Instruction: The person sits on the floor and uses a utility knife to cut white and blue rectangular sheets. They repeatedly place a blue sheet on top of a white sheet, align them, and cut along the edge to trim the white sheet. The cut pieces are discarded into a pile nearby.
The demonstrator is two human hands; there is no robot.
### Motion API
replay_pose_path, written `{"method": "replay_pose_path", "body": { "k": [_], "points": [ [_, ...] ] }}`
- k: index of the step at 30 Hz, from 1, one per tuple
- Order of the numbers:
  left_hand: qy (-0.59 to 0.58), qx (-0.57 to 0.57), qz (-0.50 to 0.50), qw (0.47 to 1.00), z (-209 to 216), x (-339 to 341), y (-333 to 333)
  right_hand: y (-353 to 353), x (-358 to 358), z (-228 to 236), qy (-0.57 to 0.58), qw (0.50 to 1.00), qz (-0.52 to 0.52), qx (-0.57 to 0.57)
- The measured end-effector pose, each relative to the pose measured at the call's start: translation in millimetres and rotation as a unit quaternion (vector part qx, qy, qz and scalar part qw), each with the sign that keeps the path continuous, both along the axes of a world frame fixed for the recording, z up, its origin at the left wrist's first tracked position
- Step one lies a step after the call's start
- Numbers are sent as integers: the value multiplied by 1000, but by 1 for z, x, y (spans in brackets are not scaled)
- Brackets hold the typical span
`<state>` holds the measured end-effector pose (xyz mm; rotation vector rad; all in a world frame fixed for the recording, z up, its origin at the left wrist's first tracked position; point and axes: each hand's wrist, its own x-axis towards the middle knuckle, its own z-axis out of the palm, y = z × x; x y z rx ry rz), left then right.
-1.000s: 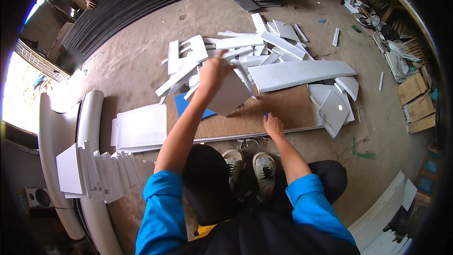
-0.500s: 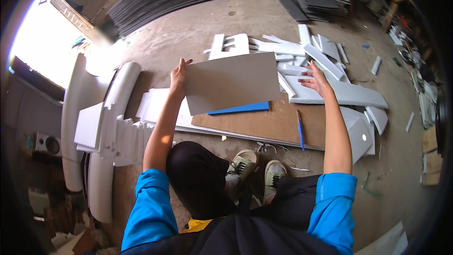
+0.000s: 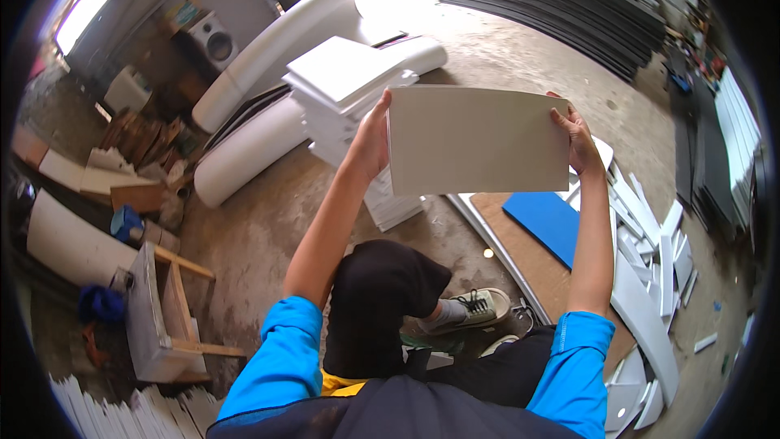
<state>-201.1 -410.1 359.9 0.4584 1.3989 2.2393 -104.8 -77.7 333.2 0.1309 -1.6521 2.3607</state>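
A flat rectangular white foam sheet (image 3: 479, 142), looking grey in shade, is held up in front of me between both hands. My left hand (image 3: 374, 136) grips its left edge, the fingers partly hidden behind it. At the upper right corner my right hand (image 3: 578, 136) pinches the sheet, thumb on the near face. Just beyond the left hand rises a stack of white foam sheets (image 3: 345, 73). Below the held sheet, a blue flat piece (image 3: 543, 223) lies on a brown board (image 3: 496, 215), partly covered by my right forearm.
White foam offcuts (image 3: 650, 268) are heaped at the right. Large white rolls (image 3: 252, 146) lie at the left, near a wooden-framed box (image 3: 166, 317). Dark sheets (image 3: 552, 8) are piled at the back, with a person partly visible behind. A speaker (image 3: 213, 41) stands far left.
My view has swung left toward the stack and rolls. The right hand, apart from the sheet before, now grips its right end. The sheet is held more level.
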Motion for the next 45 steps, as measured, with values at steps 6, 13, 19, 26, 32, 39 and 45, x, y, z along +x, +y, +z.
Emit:
{"method": "replay_pose_path", "body": {
  "k": [6,13,19,26,32,39,45],
  "points": [
    [110,178,-31,977,1,39,-75,-106,-49,26,-1,987,-80,-140],
    [244,58,315,915,19,-54,-67,-243,-158,85,-19,973,-191,-131],
    [126,-113,329,929,55,-131,-92,-238,-248,69,-117,957,-248,94],
    [246,-484,392,743,16,-143,-109,-214,-206,64,-202,893,-182,359],
    [557,-327,360,673,33,-70,-50,-164,-124,57,-131,907,-45,399],
    [671,-323,22,667,-46,5,71,-71,39,-33,-250,848,29,466],
    [710,-359,-450,406,-168,78,180,4,262,-236,-377,808,-349,288]
  ]
}}
